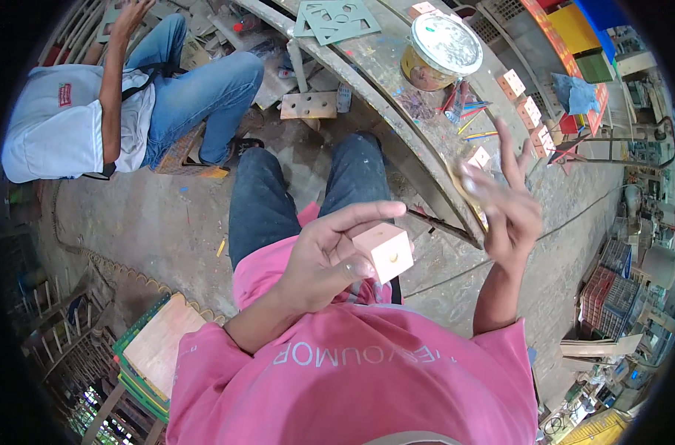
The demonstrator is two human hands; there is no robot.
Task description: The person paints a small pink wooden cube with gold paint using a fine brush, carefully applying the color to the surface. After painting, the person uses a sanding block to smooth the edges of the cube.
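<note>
A small pale wooden block [386, 252] with a round hole in its face is gripped in my left hand [330, 256], in front of my lap. The thumb presses one side and the index finger stretches over the top. My right hand [508, 204] is raised at the right end of the workbench [374, 74], fingers spread and partly blurred by motion. Just beyond those fingers, another drilled wooden block [478, 157] sits on the bench. A thin tan edge [463, 185] shows by the fingertips; I cannot tell whether they touch it.
On the bench stand a paint-smeared bucket [446, 44], grey-green cut-out templates [336, 21], pencils [480, 136] and a row of drilled blocks [529, 113]. A drilled board [308, 105] is under the bench. A seated person [130, 111] works at left. Stacked boards [163, 345] lean lower left.
</note>
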